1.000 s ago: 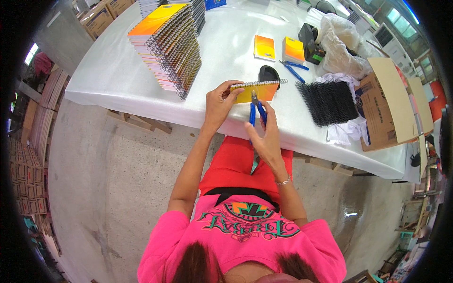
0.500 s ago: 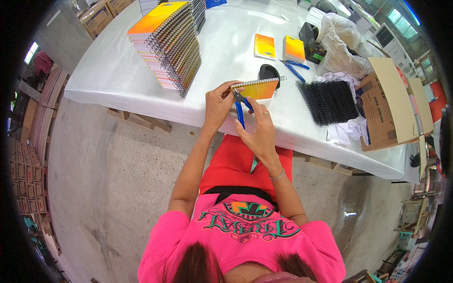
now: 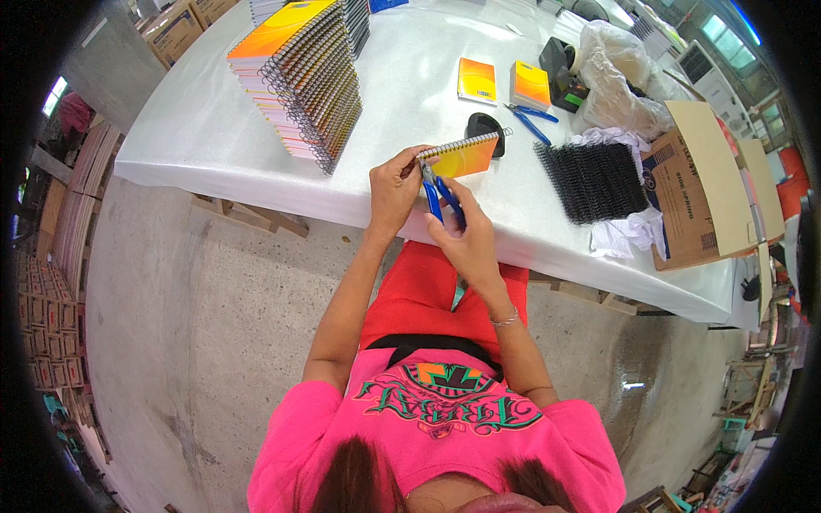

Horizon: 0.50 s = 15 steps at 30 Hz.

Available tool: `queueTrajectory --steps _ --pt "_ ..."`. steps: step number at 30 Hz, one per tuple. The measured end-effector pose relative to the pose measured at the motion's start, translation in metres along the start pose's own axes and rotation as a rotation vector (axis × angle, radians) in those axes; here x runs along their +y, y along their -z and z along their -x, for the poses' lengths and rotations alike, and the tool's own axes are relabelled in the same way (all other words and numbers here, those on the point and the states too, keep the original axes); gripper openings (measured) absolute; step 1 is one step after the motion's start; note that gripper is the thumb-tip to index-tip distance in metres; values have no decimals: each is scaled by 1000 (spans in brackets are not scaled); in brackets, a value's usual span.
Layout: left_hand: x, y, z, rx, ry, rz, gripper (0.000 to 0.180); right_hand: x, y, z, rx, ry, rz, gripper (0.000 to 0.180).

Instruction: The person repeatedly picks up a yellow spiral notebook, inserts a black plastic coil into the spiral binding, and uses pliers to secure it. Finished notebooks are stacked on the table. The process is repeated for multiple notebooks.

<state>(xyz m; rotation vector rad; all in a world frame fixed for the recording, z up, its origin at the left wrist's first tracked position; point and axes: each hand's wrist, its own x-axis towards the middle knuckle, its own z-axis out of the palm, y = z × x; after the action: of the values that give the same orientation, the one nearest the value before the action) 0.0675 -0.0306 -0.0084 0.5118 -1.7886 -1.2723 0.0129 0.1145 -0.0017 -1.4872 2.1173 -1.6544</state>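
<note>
My left hand [image 3: 394,190] grips the left end of a small orange and yellow spiral notebook [image 3: 466,161], its coil edge up, near the table's front edge. Blue-handled wire cutters [image 3: 433,198] are in my right hand [image 3: 467,231], which is closed round the handles. Their jaws meet the notebook's left end beside my left fingertips; whether they bite on the wire is too small to tell. At the notebook's far right corner, a bit of coil [image 3: 506,132] sticks out past the cover. Just behind it sits a round black dish [image 3: 485,126], partly hidden by the notebook.
A tall stack of spiral notebooks [image 3: 299,94] stands at the left. Two small pads, one orange-yellow [image 3: 476,79] and one thicker [image 3: 529,84], lie beyond, near spare blue cutters [image 3: 530,122]. Black coils [image 3: 592,181] lie on white paper beside an open cardboard box [image 3: 684,201].
The cutters' handles have spread apart and my right hand has dropped slightly with them. My left hand keeps its grip on the notebook, which has barely shifted.
</note>
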Motion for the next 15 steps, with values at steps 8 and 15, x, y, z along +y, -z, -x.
queueTrajectory --steps 8,15 --pt "16 -5 9 61 -14 -17 23 -4 40 -15 -453 -705 -969 50" --pt "66 25 -15 270 1 265 23 56 84 -16 110 -174 491 50"
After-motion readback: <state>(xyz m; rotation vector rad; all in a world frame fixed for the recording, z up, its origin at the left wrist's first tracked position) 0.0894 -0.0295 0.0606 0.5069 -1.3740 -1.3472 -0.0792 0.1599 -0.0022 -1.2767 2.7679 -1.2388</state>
